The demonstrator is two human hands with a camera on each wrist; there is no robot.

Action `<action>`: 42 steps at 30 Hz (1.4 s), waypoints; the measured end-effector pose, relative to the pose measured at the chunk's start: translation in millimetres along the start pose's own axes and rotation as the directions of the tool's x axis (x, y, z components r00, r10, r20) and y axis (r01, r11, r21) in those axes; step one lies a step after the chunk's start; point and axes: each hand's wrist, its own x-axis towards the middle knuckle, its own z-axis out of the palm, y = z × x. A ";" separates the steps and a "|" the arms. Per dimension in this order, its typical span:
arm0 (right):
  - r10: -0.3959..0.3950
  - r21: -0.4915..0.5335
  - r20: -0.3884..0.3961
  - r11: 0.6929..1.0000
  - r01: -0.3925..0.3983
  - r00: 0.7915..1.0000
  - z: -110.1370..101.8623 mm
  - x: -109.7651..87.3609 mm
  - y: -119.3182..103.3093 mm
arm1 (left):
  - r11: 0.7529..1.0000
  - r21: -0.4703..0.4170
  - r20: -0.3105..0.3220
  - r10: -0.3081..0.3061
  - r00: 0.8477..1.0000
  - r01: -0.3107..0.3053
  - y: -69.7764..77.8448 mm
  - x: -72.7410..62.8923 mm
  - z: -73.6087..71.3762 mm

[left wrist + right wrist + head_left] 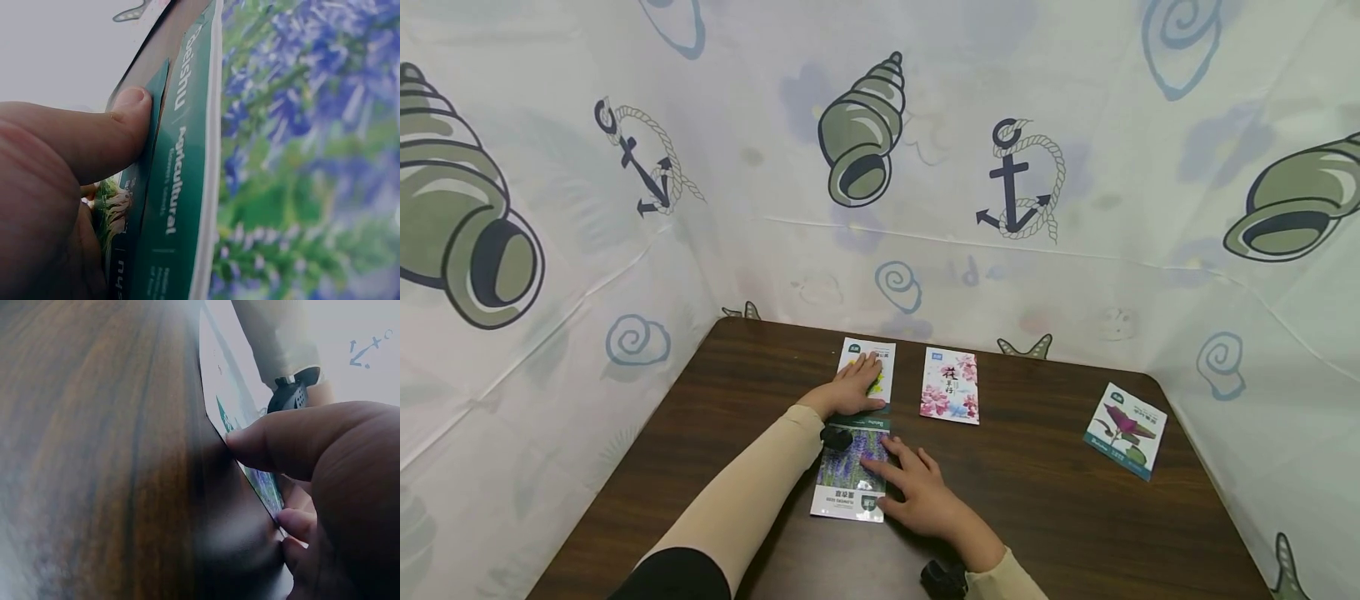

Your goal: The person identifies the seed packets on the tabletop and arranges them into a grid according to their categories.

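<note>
Near the back of the table, my left hand [850, 392] lies over a seed packet with yellow flowers [886, 357], its fingers spread and covering part of the print. The left thumb [103, 134] touches that packet's green end in the left wrist view. Just in front is a seed packet with purple-blue flower spikes [842, 475], its green top edge meeting the first packet. My right hand [925, 497] touches this nearer packet's right side. Its fingers are extended, and its thumb [259, 442] meets the edge in the right wrist view.
A seed packet with pink blossoms [950, 385] lies right of the left hand. Farther right, a packet with a dark pink flower [1126, 431] sits at an angle near the edge of the brown wooden table [1037, 500]. A patterned curtain [947, 283] hangs behind and beside the table.
</note>
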 end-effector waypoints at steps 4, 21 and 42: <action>0.009 0.051 -0.005 0.999 -0.008 1.000 -0.8 0.6 -0.2 | 1.000 0.001 -0.013 0.011 1.000 -0.011 -3.0 0.1 0.4; 0.033 0.332 -0.009 0.943 -0.028 0.999 -36.9 -14.2 36.5 | 1.000 0.002 -0.021 -0.018 1.000 0.019 -0.5 -2.6 7.7; 0.315 0.141 -0.320 0.948 -0.284 0.894 -109.6 -57.4 123.9 | 1.000 -0.019 -0.025 0.001 1.000 -0.001 11.2 -12.6 -3.0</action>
